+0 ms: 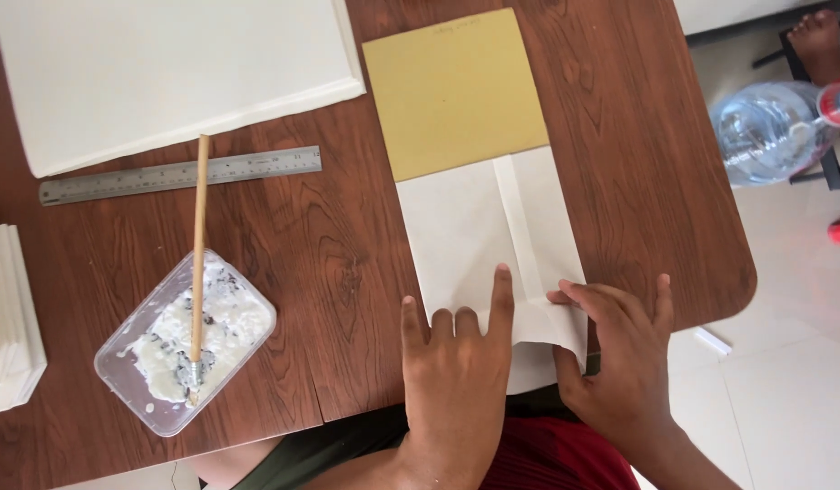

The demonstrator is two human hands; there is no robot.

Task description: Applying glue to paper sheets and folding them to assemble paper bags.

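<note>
Presently, our left hand (456,381) lies flat at six o'clock, fingers spread wide, forefinger pressing the white paper (488,240) along its centre seam. Nothing is gripped in it. Our right hand (619,349), just beside it at five o'clock, bends its fingers onto the folded bottom flap (551,327) of that paper, thumb under the edge, pinching the fold. The paper lies on the wooden table (347,245), its near end overhanging the table edge toward us.

At eight o'clock we note a clear plastic tub (243,340) of white paste, with a wooden-handled brush (200,236) standing in it, handle leaning toward eleven o'clock. A pile of white sheets (7,318) sits at nine o'clock.

Farther out, a steel ruler (179,174) lies at ten o'clock. A yellow card (451,91) at twelve o'clock touches the paper's far end. A large white sheet stack (175,68) occupies eleven o'clock. Off the table at two o'clock lies a water bottle (769,127).
</note>
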